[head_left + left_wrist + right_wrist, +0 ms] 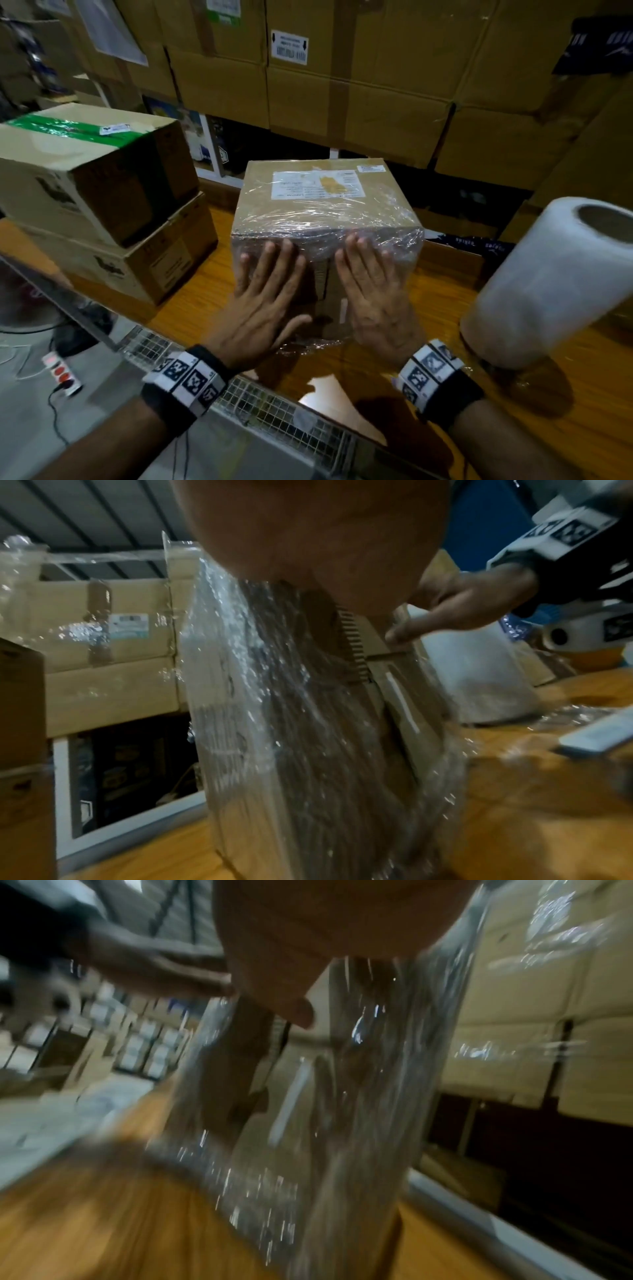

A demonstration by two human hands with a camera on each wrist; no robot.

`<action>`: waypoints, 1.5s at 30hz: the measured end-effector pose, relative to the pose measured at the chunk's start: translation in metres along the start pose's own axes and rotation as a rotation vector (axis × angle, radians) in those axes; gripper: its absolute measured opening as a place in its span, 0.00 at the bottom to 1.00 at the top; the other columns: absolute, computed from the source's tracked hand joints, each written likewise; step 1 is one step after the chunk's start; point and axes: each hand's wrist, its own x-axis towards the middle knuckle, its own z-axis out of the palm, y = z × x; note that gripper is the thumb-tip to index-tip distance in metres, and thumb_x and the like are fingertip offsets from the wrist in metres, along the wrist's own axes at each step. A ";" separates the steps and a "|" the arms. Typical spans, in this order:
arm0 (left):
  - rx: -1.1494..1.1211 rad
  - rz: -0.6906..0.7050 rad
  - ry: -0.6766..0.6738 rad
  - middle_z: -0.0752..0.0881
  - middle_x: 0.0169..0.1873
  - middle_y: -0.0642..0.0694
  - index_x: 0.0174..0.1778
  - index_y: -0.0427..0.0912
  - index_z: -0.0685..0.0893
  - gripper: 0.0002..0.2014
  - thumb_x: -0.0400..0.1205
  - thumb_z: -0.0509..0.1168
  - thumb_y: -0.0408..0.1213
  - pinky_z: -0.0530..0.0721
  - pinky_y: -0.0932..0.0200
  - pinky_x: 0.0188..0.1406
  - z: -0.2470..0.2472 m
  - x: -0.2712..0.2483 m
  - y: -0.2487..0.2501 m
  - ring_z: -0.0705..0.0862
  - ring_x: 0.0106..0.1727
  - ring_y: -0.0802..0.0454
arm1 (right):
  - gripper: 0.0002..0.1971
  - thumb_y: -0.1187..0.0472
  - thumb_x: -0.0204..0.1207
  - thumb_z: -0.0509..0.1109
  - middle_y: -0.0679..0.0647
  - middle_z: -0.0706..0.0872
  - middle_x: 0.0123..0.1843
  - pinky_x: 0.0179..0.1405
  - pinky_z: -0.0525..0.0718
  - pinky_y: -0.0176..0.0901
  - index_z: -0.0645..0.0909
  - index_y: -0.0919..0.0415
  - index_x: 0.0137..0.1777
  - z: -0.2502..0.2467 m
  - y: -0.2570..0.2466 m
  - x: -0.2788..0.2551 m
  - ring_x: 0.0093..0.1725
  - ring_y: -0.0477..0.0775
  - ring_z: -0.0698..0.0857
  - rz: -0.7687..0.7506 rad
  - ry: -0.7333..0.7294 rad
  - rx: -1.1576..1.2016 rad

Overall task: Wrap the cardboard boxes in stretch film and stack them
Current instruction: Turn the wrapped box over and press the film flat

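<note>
A cardboard box (318, 205) with a white shipping label on top stands on the wooden table (445, 394), its near side and top front covered in shiny stretch film. My left hand (265, 301) lies flat with straight fingers against the left half of the near face. My right hand (373, 291) presses flat on the right half. In the left wrist view the film-covered box (291, 723) fills the middle, with my right hand (455, 607) beside it. The right wrist view shows the blurred filmed box (342, 1096) under my palm. The stretch film roll (548, 284) stands at the right.
Two stacked cardboard boxes (102, 205) sit on the table's left, the upper one with green tape. A wall of large cartons (342, 85) rises behind. A power strip (60, 373) and cables lie on the floor at lower left. A white remote-like object (596, 734) lies on the table.
</note>
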 end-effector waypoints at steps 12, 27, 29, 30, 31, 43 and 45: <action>-0.083 -0.012 0.138 0.46 0.92 0.36 0.92 0.37 0.51 0.39 0.91 0.58 0.51 0.38 0.37 0.90 -0.028 0.034 0.010 0.42 0.92 0.37 | 0.43 0.64 0.76 0.73 0.67 0.52 0.92 0.90 0.53 0.66 0.58 0.71 0.89 -0.028 0.016 -0.003 0.92 0.67 0.53 0.124 0.153 0.054; -0.174 -0.201 0.117 0.60 0.88 0.34 0.88 0.51 0.68 0.44 0.81 0.57 0.74 0.55 0.30 0.87 -0.084 0.066 -0.019 0.59 0.89 0.33 | 0.37 0.42 0.75 0.80 0.51 0.76 0.66 0.45 0.85 0.40 0.67 0.52 0.78 -0.024 -0.005 -0.054 0.58 0.51 0.82 0.887 0.098 0.409; -0.164 -0.309 -0.062 0.63 0.87 0.34 0.89 0.55 0.63 0.51 0.76 0.47 0.84 0.64 0.30 0.85 -0.083 0.075 -0.026 0.62 0.87 0.35 | 0.51 0.25 0.68 0.75 0.53 0.70 0.79 0.62 0.85 0.52 0.57 0.46 0.84 0.000 -0.004 -0.055 0.72 0.59 0.80 1.082 -0.325 0.507; -0.166 -0.315 -0.099 0.67 0.84 0.35 0.89 0.55 0.63 0.52 0.75 0.45 0.86 0.72 0.32 0.80 -0.081 0.075 -0.028 0.66 0.84 0.36 | 0.53 0.19 0.63 0.73 0.51 0.70 0.80 0.68 0.84 0.57 0.61 0.45 0.82 0.011 -0.005 -0.055 0.74 0.60 0.79 1.133 -0.504 0.583; -0.170 -0.307 -0.106 0.70 0.82 0.36 0.88 0.54 0.64 0.53 0.74 0.45 0.87 0.77 0.33 0.76 -0.080 0.075 -0.029 0.69 0.82 0.37 | 0.50 0.16 0.58 0.73 0.48 0.75 0.74 0.68 0.85 0.60 0.70 0.45 0.76 0.021 -0.005 -0.053 0.71 0.58 0.81 1.178 -0.597 0.687; -0.338 -0.355 0.082 0.73 0.80 0.43 0.85 0.54 0.72 0.45 0.78 0.55 0.80 0.81 0.41 0.73 -0.075 0.057 -0.049 0.72 0.80 0.44 | 0.31 0.59 0.81 0.77 0.46 0.84 0.67 0.54 0.92 0.59 0.69 0.36 0.78 0.019 0.003 -0.009 0.60 0.53 0.87 1.290 -0.104 1.101; -0.422 -0.408 0.111 0.72 0.82 0.44 0.86 0.53 0.72 0.44 0.79 0.57 0.78 0.76 0.46 0.75 -0.073 0.056 -0.056 0.70 0.81 0.46 | 0.31 0.55 0.80 0.78 0.49 0.84 0.70 0.51 0.94 0.61 0.70 0.33 0.78 0.007 0.011 0.004 0.60 0.53 0.88 1.252 -0.032 1.052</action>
